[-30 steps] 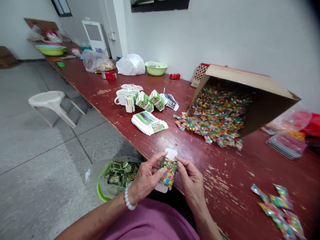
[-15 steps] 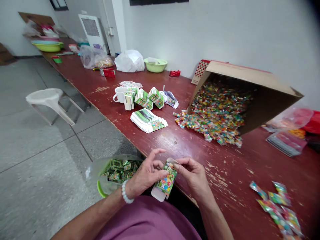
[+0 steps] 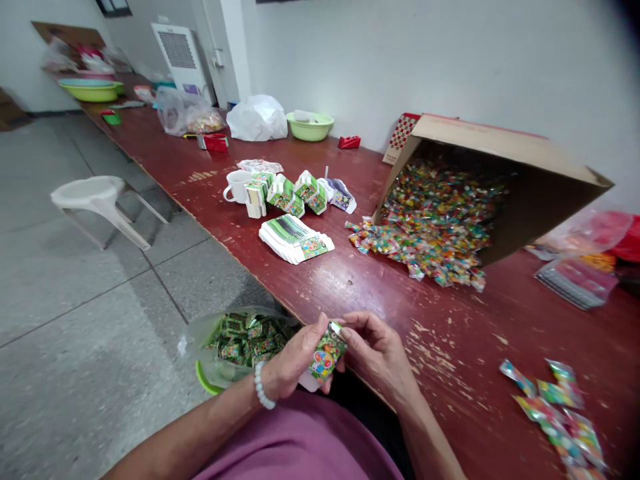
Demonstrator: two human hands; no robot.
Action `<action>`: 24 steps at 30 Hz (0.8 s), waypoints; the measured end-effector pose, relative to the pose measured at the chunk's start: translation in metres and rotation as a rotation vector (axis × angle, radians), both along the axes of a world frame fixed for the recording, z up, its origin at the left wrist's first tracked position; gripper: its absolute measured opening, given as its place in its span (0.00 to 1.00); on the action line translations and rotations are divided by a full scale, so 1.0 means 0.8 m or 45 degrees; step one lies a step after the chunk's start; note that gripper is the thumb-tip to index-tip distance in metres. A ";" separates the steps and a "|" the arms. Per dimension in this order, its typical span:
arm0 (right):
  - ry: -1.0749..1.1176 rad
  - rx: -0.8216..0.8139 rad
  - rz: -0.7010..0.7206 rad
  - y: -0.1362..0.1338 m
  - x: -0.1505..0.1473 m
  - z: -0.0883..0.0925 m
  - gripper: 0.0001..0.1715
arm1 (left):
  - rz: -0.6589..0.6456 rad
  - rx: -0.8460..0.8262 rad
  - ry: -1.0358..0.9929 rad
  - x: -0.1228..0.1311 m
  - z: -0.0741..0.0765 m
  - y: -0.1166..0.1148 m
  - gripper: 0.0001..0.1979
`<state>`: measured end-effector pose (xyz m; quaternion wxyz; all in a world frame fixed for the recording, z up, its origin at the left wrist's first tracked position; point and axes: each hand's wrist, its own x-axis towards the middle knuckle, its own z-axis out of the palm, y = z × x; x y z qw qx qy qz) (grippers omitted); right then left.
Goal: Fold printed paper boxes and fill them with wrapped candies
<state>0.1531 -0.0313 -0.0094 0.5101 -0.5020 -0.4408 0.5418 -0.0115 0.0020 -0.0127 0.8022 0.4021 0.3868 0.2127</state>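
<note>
Over my lap, at the table's front edge, my left hand point(image 3: 297, 357) is wrapped round a small green printed candy box point(image 3: 326, 357). A white flap sticks out at the box's lower end. At its upper end my right hand point(image 3: 377, 350) pinches the top edge with thumb and fingers. Some fingertips are hidden behind the box. Beyond my hands lies a stack of flat unfolded boxes point(image 3: 290, 239). Below on the left, a bag-lined tub point(image 3: 204, 379) holds many green boxes point(image 3: 245, 337).
A tipped carton point(image 3: 500, 137) spills wrapped candies point(image 3: 425, 233) onto the red table point(image 3: 350, 283). Several candy packets point(image 3: 555, 407) lie at the right. Folded green boxes point(image 3: 287, 195) stand beside a white mug point(image 3: 237, 187). A white stool point(image 3: 95, 195) stands on the floor at left.
My left hand's fingers have closed round the box, which were spread before. The flap at the box's top, upright before, is now folded down under my right fingers.
</note>
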 end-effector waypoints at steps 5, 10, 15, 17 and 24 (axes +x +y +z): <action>0.003 -0.052 0.097 0.004 -0.001 0.003 0.17 | -0.018 0.140 0.008 0.000 0.003 0.003 0.38; 0.235 -0.116 0.039 0.008 -0.005 -0.005 0.16 | -0.048 0.285 0.107 -0.003 -0.002 0.004 0.38; 0.228 -0.152 -0.040 0.010 -0.011 -0.009 0.18 | -0.068 0.290 0.141 -0.004 -0.005 0.007 0.35; 0.215 -0.156 -0.074 0.011 -0.012 -0.008 0.18 | -0.060 0.275 0.145 -0.004 -0.005 0.008 0.34; -0.124 -0.016 -0.107 0.005 -0.013 0.001 0.15 | -0.035 0.091 0.063 0.000 -0.007 0.004 0.33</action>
